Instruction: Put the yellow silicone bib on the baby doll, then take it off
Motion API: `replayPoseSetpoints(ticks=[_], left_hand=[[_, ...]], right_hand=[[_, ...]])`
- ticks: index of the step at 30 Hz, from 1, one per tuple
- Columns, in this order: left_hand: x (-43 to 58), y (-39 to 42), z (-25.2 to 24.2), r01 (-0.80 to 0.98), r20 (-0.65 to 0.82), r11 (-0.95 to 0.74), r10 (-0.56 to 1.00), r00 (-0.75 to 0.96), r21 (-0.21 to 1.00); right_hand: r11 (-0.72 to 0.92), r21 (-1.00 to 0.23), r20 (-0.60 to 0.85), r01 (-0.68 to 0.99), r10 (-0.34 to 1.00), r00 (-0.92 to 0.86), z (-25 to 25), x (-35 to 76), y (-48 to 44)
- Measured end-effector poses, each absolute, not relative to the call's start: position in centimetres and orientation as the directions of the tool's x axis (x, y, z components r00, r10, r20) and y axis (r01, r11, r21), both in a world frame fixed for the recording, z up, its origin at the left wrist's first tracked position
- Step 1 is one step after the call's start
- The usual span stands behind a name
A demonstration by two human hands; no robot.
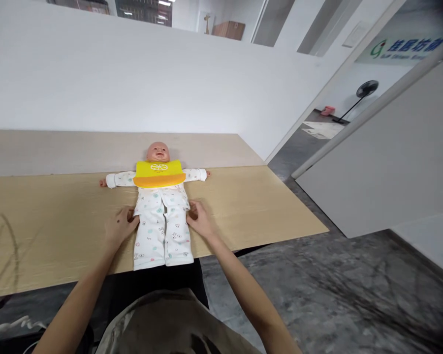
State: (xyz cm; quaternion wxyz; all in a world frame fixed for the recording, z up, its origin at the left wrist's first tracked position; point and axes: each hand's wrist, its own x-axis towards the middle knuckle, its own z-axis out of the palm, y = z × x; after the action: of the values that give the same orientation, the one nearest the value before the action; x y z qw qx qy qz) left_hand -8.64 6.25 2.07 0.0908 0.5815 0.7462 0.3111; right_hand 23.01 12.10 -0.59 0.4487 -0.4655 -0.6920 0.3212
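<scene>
A baby doll (158, 152) lies on its back on a light wooden table (59, 216), arms spread. It wears a white printed romper (161, 228) and a yellow and orange bib (158, 173). My left hand (120, 226) rests at the romper's left hip, fingers curled onto the cloth edge. At the right hip is my right hand (199, 219), fingers bent and touching the fabric. The romper's legs reach the table's near edge.
A white wall runs behind the table. To the right is grey floor (317, 285), a white partition (387, 162) and a standing fan (362, 96) far back. My lap is under the table's near edge.
</scene>
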Motion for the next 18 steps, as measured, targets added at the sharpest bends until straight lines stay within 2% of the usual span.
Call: replayPoseSetpoints(ticks=[2,5,8,13,18], left_hand=[[-8.0,6.7,2.7,0.89,0.215,0.162,0.937,-0.274,0.427],[-7.2,7.5,3.4,0.91,0.163,0.242,0.937,-0.309,0.336],[-6.8,7.6,3.8,0.899,0.135,0.294,0.926,-0.352,0.324],[-6.8,6.5,4.4,0.892,0.093,0.32,0.926,-0.365,0.32],[-6.6,5.9,4.8,0.898,0.068,0.31,0.935,-0.347,0.313]], right_hand=[[0.365,-0.813,0.309,0.454,0.931,-0.194,-0.1,22.4,12.2],[0.266,-0.712,0.239,0.65,0.962,-0.132,0.6,21.4,13.1],[0.17,-0.589,0.199,0.79,0.978,-0.062,1.3,20.3,13.7],[0.012,-0.418,0.055,0.908,0.998,0.012,2.7,19.7,13.2],[-0.093,-0.384,0.018,0.918,0.994,0.108,3.7,19.9,12.8]])
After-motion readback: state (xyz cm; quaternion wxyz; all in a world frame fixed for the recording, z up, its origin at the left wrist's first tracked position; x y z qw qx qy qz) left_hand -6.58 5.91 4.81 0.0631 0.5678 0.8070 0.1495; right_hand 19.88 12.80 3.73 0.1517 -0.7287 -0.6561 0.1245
